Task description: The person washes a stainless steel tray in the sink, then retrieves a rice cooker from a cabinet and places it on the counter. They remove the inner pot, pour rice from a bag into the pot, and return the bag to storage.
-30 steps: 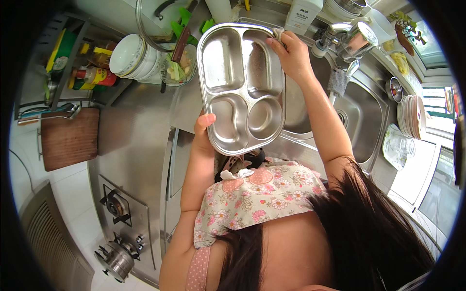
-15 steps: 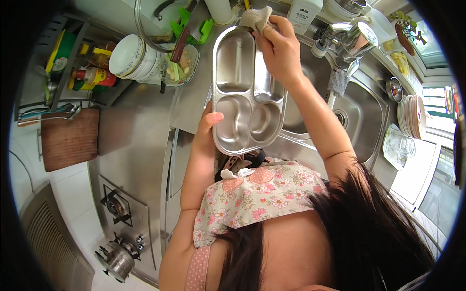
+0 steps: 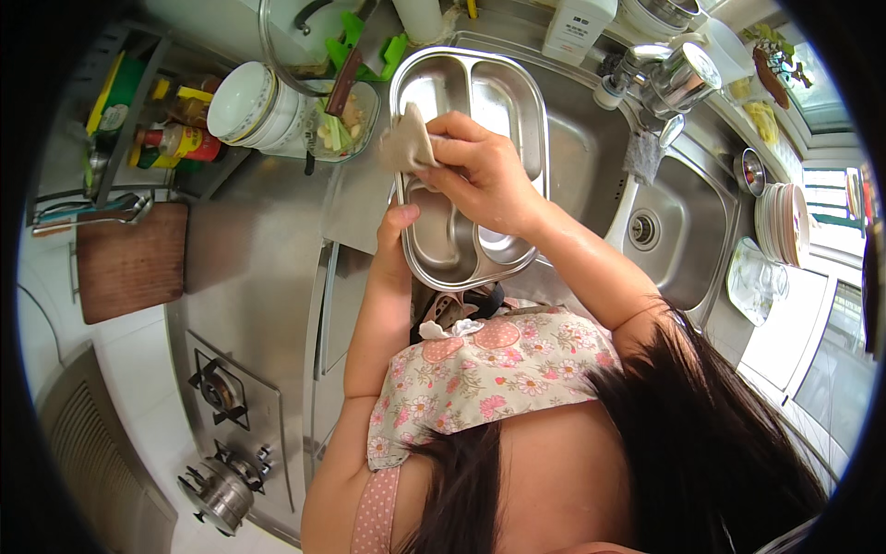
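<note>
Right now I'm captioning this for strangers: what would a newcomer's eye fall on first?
Most likely the shiny four-compartment steel tray at the centre, gripped at its left edge by the left hand, while the right hand holds a beige cloth at that same edge. Just below, the pink-flowered garment stands out; the stacked white bowls at upper left would probably catch the eye next.

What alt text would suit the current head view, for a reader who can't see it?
A person's left hand grips the left edge of a four-compartment metal tray while the right hand holds a beige cloth at the same edge. A double steel sink lies to the right; stacked white bowls and a gas hob with a pot are to the left.
</note>
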### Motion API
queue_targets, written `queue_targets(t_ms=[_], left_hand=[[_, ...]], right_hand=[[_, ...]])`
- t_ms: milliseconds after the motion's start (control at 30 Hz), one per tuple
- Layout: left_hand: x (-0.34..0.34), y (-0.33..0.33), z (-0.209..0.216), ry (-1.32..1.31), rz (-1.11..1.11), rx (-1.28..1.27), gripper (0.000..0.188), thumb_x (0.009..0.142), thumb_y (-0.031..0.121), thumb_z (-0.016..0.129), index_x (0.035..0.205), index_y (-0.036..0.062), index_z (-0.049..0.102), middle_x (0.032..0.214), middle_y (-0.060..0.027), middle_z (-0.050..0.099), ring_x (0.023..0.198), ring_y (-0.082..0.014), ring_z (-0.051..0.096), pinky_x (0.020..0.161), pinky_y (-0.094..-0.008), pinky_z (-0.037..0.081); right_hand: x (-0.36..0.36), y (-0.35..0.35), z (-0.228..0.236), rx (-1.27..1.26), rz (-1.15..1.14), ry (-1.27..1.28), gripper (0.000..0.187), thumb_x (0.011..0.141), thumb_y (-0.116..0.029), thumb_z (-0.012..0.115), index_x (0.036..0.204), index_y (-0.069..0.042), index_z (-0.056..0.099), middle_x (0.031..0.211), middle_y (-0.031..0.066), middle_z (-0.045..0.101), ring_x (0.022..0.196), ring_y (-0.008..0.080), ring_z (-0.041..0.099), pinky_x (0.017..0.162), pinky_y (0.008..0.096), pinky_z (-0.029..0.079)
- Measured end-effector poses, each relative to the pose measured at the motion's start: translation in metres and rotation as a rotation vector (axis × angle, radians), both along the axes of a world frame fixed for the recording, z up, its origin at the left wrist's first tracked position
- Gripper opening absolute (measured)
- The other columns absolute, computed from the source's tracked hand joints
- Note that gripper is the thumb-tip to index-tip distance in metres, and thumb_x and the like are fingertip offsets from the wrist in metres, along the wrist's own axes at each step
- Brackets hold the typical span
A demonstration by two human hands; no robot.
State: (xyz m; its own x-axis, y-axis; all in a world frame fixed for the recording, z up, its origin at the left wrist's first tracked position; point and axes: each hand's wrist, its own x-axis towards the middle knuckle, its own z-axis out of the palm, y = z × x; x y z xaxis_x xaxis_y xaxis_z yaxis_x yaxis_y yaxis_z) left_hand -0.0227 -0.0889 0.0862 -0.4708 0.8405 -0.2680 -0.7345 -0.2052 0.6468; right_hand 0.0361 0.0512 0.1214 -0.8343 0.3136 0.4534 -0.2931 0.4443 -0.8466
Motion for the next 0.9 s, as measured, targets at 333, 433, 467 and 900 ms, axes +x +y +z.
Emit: queue_targets(t_ms=[333,433,467,900], left_hand=[[0.000,0.007,0.009,0.289,-0.185,-0.006,0.070,0.069,0.029,0.057,0.128,-0.0028,0.038,0.114,-0.0130,0.054,0.103,-0.0195,0.054,0.087,-0.0304,0.044],[0.000,0.012,0.005,0.426,-0.123,-0.020,0.073,0.066,0.024,0.060,0.130,-0.0038,0.035,0.115,-0.0121,0.052,0.103,-0.0177,0.053,0.088,-0.0290,0.043],[0.000,0.012,0.002,0.433,-0.127,-0.027,0.074,0.066,0.024,0.060,0.130,-0.0036,0.035,0.115,-0.0119,0.052,0.103,-0.0176,0.052,0.089,-0.0290,0.042],[-0.008,0.005,-0.015,0.425,-0.110,-0.045,0.080,0.062,0.028,0.061,0.131,-0.0026,0.035,0.120,-0.0126,0.049,0.110,-0.0201,0.049,0.093,-0.0309,0.039]], right_hand=[[-0.020,0.052,-0.008,0.883,-0.444,0.093,0.020,0.063,-0.008,0.063,0.083,-0.006,0.064,0.101,0.0041,0.055,0.102,0.0257,0.047,0.081,0.0323,0.045],[-0.021,0.043,-0.012,0.866,-0.594,-0.021,0.020,0.062,-0.014,0.065,0.080,-0.007,0.064,0.098,0.0025,0.055,0.097,0.0241,0.047,0.080,0.0318,0.045],[-0.020,0.039,-0.011,0.855,-0.615,-0.089,0.019,0.062,-0.014,0.065,0.080,-0.007,0.064,0.097,0.0024,0.055,0.096,0.0241,0.048,0.080,0.0321,0.044],[0.006,0.024,0.022,0.176,-0.024,-0.604,0.026,0.081,-0.025,0.060,0.083,0.001,0.062,0.077,0.0181,0.061,0.071,0.0328,0.058,0.067,0.0396,0.046]])
